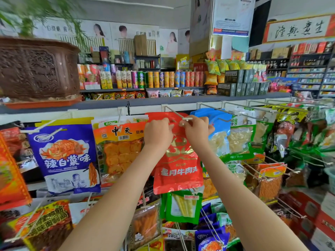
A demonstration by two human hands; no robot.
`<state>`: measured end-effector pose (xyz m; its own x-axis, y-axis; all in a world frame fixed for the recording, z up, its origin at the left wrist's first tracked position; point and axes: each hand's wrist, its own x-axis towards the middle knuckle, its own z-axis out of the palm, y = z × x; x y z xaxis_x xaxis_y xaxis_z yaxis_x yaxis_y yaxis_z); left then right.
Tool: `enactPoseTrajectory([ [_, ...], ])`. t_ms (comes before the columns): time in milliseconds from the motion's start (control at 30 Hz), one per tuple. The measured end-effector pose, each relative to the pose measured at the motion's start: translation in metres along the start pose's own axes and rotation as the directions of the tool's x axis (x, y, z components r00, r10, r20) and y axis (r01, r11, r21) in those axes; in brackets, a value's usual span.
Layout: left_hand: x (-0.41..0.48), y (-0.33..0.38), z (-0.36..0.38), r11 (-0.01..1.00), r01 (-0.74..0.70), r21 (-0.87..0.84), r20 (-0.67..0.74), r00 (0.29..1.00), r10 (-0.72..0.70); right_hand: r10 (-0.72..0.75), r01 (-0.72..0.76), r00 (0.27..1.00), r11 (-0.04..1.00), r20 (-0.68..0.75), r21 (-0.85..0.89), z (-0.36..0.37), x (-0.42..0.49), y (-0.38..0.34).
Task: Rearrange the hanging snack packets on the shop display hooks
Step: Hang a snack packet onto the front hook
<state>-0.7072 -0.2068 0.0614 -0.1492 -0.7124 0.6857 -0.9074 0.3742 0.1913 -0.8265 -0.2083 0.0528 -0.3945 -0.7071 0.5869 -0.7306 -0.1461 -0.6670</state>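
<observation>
A red snack packet [178, 171] with gold print and white characters hangs in the middle of the display. My left hand [158, 132] pinches its top left edge. My right hand [196, 130] pinches its top right edge, right at the tip of a white display hook [178, 115]. The packet's hang hole is hidden behind my fingers, so I cannot tell if it sits on the hook. More red packets [157, 115] hang behind it on the same hook.
An orange packet [120, 151] and a purple packet [67, 160] hang to the left. Blue and green packets [235, 136] hang to the right. Bare wire hooks [233, 109] stick out at upper right. A green packet [183, 207] hangs below. A shelf edge [145, 102] runs above.
</observation>
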Motion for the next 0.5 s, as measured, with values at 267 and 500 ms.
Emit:
enactPoseTrajectory([
  [267, -0.039, -0.065, 0.005, 0.972, -0.12, 0.203, -0.181, 0.971, 0.157, -0.154, 0.155, 0.93, 0.988, -0.334, -0.025, 0.028, -0.047, -0.002],
  [500, -0.069, -0.128, -0.007, 0.942, -0.19, 0.277, -0.172, 0.955, 0.243, -0.543, 0.528, 0.84, 0.82, 0.006, 0.222, 0.085, -0.078, -0.044],
])
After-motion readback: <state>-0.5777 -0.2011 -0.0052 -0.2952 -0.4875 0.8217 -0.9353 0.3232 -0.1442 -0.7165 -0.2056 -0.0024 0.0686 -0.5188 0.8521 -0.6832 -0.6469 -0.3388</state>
